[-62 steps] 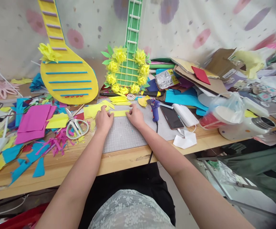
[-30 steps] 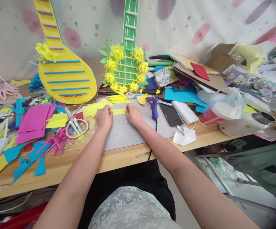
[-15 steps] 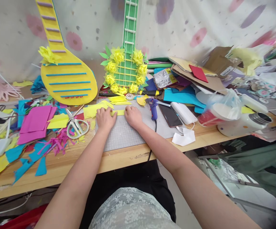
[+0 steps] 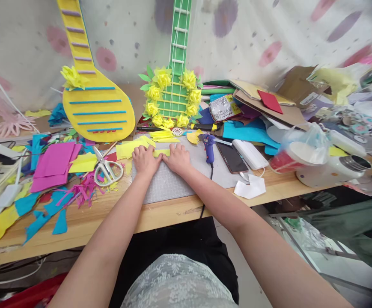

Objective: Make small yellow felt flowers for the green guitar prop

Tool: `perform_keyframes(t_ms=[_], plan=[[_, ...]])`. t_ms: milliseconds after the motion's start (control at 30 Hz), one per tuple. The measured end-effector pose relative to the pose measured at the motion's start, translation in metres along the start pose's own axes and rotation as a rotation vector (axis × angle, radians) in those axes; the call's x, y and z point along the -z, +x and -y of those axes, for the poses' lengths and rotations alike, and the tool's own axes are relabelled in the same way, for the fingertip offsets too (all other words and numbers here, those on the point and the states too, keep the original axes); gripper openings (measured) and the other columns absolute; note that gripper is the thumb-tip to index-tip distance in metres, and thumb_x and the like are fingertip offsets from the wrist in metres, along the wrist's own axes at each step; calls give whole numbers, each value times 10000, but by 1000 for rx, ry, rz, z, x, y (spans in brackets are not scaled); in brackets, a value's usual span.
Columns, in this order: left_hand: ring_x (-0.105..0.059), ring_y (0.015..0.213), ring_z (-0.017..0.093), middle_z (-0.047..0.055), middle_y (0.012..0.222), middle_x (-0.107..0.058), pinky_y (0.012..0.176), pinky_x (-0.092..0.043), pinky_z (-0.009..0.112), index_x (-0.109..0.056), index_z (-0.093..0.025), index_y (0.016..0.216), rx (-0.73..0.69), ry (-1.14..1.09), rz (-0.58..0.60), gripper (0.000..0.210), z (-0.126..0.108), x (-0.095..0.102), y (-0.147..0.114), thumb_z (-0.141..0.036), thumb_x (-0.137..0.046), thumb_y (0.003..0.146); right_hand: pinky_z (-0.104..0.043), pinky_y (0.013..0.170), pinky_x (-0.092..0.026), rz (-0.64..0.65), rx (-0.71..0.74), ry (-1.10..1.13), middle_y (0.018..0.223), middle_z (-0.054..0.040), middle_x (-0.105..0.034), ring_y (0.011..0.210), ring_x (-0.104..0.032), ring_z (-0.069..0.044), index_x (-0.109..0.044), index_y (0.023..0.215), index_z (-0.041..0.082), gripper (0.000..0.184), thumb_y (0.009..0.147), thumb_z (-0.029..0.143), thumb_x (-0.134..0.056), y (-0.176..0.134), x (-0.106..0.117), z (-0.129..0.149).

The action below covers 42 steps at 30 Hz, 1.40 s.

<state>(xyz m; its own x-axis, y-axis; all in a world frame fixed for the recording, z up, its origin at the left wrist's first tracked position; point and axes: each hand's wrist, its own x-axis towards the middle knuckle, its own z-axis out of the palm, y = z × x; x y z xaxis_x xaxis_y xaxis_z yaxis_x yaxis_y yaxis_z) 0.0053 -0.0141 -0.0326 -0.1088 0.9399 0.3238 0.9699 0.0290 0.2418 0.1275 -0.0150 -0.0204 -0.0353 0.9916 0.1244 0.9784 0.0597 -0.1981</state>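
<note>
The yellow strip [image 4: 162, 152] lies across the far part of the gray cutting mat [image 4: 169, 186], its middle showing between the two hands and its ends covered by them; the left hand [image 4: 145, 161] bears on one end and the right hand [image 4: 177, 159] on the other, fingers bent over it and thumbs meeting, or nearly so, at its near edge; both hands are on the strip, but I cannot tell whether the grip pinches it or only presses it down, since the fingertips are hidden; the step in hand looks like flattening or folding the strip, and the next move seems to call for even pressure along the edge, with the ends kept in line so that it does not skew; just beyond lie yellow scraps [image 4: 163, 136], with a larger yellow sheet [image 4: 126, 150] beside the left hand; to the right rests a purple glue gun [image 4: 208, 146], to the left white-handled scissors [image 4: 106, 172], both apart from the hands; at the back of the counter [image 4: 173, 209] stand a yellow instrument shape [image 4: 99, 108] and a green one [image 4: 175, 99] ringed with yellow paper flowers.
</note>
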Motion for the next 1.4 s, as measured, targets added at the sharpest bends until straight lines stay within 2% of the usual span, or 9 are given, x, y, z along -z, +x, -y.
perform_keyframes(t_ms=[200, 467, 600, 700, 867, 1000, 1167, 1267, 1400], plan=[[-426, 1013, 299, 114, 975, -526, 890, -320, 411, -633, -227, 933, 21, -3, 11, 349, -1, 2, -1, -502, -599, 721, -386, 831, -451, 36, 9, -35, 1142, -155, -532, 1056, -506, -267, -490, 1141, 153, 318, 867, 287, -399, -1, 1, -8], [-423, 1014, 310, 113, 978, -512, 904, -322, 428, -631, -228, 937, 39, -51, 11, 415, -1, 0, 0, -550, -630, 675, -350, 756, -453, 132, -6, -4, 1107, -158, -549, 1008, -542, -253, -497, 1140, 153, 352, 856, 75, -305, 4, 19, -26], [-431, 1005, 313, 114, 959, -513, 898, -329, 429, -633, -222, 907, 34, -61, -22, 420, 1, -4, 0, -557, -649, 654, -338, 842, -422, -9, 117, 123, 1078, -134, -561, 1006, -523, -225, -528, 1072, 146, 306, 825, 61, -370, 11, 10, -18], [-438, 995, 311, 114, 956, -513, 897, -328, 434, -631, -224, 889, 25, -68, -36, 411, 2, -6, 0, -559, -652, 651, -323, 833, -418, -22, 232, 221, 1055, -111, -567, 977, -520, -210, -529, 1069, 161, 273, 837, 100, -398, 15, -8, -10], [-428, 1015, 305, 108, 982, -500, 913, -312, 437, -630, -236, 903, 13, -76, -34, 313, 3, -4, -2, -473, -633, 699, -326, 845, -401, -32, 250, 235, 1025, -107, -568, 963, -511, -208, -554, 1048, 159, 253, 851, 126, -399, 16, -26, -10], [-423, 1043, 303, 114, 1032, -506, 924, -301, 443, -636, -241, 949, 5, -74, -34, 208, 6, -1, -4, -291, -560, 762, -318, 830, -400, -37, 231, 254, 1027, -106, -565, 951, -507, -202, -559, 1039, 161, 259, 857, 122, -379, 16, -27, -14], [-444, 1048, 301, 132, 1063, -565, 908, -310, 448, -611, -228, 1075, 1, -80, -1, 372, 12, 0, -6, -105, -420, 780, -321, 829, -401, -37, 213, 280, 1028, -106, -565, 945, -505, -200, -557, 1042, 164, 272, 850, 108, -372, 16, -28, -13], [-451, 1071, 303, 119, 1098, -603, 918, -312, 449, -576, -213, 1147, 10, -117, 1, 405, 13, -1, -5, -117, -412, 789, -317, 832, -403, -42, 207, 313, 1031, -102, -570, 947, -507, -198, -561, 1046, 163, 278, 846, 109, -375, 14, -26, -13], [-470, 1076, 298, 91, 1105, -631, 940, -312, 437, -559, -202, 1156, -43, -188, 23, 373, 13, -1, -4, -246, -501, 791, -316, 863, -397, -93, 220, 386, 1046, -96, -585, 985, -503, -198, -562, 1082, 155, 303, 826, 122, -404, 10, -18, -15]])
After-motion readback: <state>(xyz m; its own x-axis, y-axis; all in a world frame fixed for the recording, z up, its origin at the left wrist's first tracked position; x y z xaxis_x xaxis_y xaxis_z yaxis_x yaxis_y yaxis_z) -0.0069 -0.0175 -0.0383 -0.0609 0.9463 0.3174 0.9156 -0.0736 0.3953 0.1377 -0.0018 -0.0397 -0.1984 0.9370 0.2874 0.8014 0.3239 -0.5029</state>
